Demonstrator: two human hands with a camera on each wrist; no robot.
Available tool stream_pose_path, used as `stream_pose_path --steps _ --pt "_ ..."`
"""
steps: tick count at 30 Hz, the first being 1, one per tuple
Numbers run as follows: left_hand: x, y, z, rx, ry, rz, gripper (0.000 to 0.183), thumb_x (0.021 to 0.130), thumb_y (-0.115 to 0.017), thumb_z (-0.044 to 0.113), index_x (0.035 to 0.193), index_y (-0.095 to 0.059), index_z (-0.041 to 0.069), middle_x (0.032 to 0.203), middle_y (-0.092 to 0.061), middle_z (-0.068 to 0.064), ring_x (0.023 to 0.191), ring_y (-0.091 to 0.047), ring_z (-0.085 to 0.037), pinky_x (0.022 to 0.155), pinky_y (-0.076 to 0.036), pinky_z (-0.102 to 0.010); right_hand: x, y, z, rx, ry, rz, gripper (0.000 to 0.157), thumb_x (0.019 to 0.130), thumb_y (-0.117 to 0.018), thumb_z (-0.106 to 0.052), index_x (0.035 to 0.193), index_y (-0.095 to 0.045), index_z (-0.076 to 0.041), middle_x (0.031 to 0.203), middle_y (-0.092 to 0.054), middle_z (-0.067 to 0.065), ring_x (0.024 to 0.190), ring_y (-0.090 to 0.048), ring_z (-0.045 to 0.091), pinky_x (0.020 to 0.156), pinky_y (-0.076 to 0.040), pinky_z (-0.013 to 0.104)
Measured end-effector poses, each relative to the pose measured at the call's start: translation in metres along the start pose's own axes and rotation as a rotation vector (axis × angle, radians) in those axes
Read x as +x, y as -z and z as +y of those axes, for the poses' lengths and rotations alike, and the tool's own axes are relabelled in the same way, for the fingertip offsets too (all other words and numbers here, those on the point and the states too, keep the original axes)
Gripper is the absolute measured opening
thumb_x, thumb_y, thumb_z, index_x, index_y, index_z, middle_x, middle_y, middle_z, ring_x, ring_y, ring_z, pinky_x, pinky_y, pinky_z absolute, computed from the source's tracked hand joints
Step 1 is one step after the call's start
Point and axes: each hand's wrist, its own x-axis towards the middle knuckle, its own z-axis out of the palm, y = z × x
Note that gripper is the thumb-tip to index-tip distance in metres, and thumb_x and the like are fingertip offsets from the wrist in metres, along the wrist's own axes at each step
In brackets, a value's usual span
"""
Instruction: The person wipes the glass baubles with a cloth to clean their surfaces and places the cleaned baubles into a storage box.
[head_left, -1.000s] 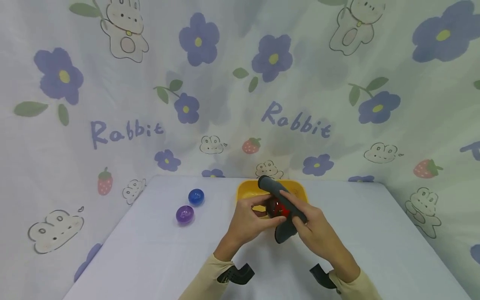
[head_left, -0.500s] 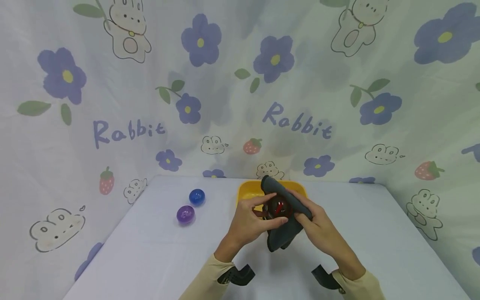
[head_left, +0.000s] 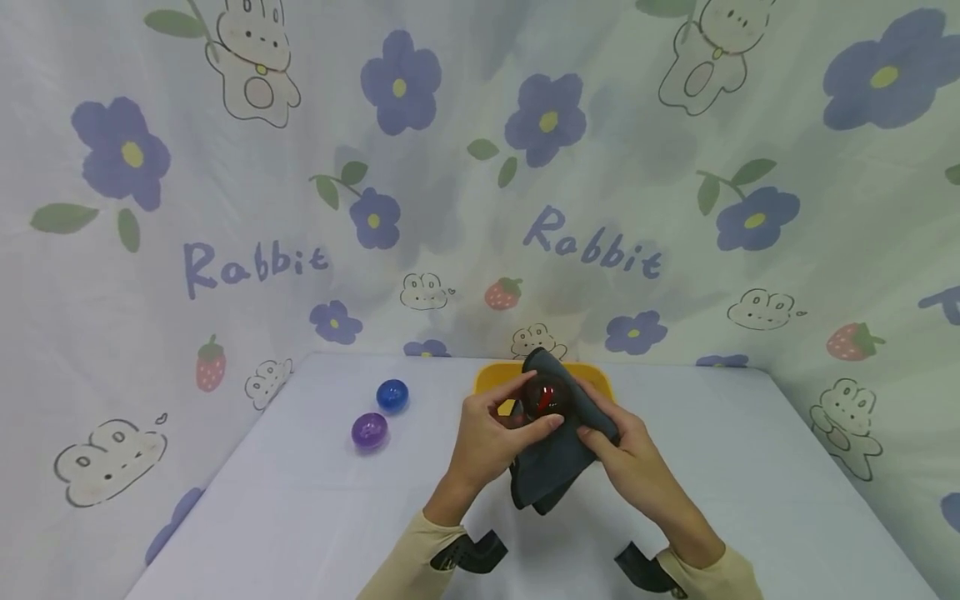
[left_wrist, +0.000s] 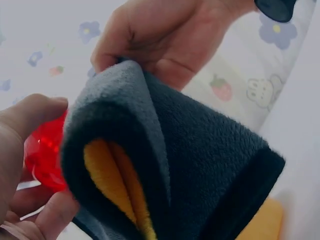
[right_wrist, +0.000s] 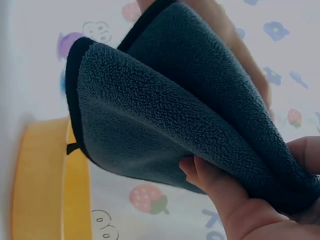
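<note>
My left hand has thumb and fingers curled part-way round a shiny red ball, held above the white table. My right hand pinches a folded grey cloth, bunched up against the ball's right side. Yellow tub on the far side, partly hidden. Well off left: blue ball, purple ball just nearer me.

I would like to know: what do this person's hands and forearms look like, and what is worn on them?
The left hand and right hand wear no gloves. The left sleeve and right sleeve are long, plain and pale beige. A bent black piece sits at the left wrist, with a similar one at the right.
</note>
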Motion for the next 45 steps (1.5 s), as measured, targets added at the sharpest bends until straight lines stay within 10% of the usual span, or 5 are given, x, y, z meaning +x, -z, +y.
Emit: stream_pose_path --steps 11,21,33,45 --pt "0.002 0.007 0.002 0.077 0.056 -0.036 0.060 0.083 -0.087 0.029 0.138 -0.067 0.015 0.121 -0.076 -0.003 0.112 -0.072 -0.019 0.099 -0.061 -0.035 -0.003 -0.004 -0.008 -0.079 0.016 0.066 0.056 0.102 -0.050 0.001 0.157 -0.043 -0.010 0.153 -0.053 0.024 0.127 -0.064 0.034 0.095 -0.056 0.019" --pt "0.003 0.010 0.000 0.107 0.130 -0.098 0.049 0.083 -0.087 0.032 0.128 -0.073 0.015 0.112 -0.078 -0.003 0.103 -0.073 -0.020 0.094 -0.063 -0.044 -0.007 -0.002 -0.011 -0.142 -0.002 0.097 0.057 0.101 -0.050 0.004 0.154 -0.049 -0.017 0.153 -0.054 0.020 0.121 -0.068 0.031 0.094 -0.056 0.023" --pt "-0.001 0.002 -0.005 0.091 0.083 -0.184 0.041 0.081 -0.089 0.028 0.119 -0.076 0.017 0.101 -0.079 -0.001 0.087 -0.071 -0.012 0.085 -0.065 -0.030 -0.007 -0.003 -0.010 -0.220 0.032 0.086 0.058 0.100 -0.048 0.007 0.147 -0.058 -0.025 0.130 -0.065 0.020 0.076 -0.056 0.017 0.060 -0.046 0.027" --pt "-0.005 -0.001 0.006 0.127 0.029 -0.202 0.049 0.082 -0.089 0.026 0.127 -0.074 0.020 0.114 -0.079 0.003 0.093 -0.073 -0.011 0.084 -0.065 -0.031 -0.001 0.002 0.002 -0.183 0.049 0.047 0.055 0.102 -0.046 0.005 0.149 -0.057 -0.022 0.145 -0.059 0.023 0.103 -0.062 0.028 0.073 -0.051 0.027"
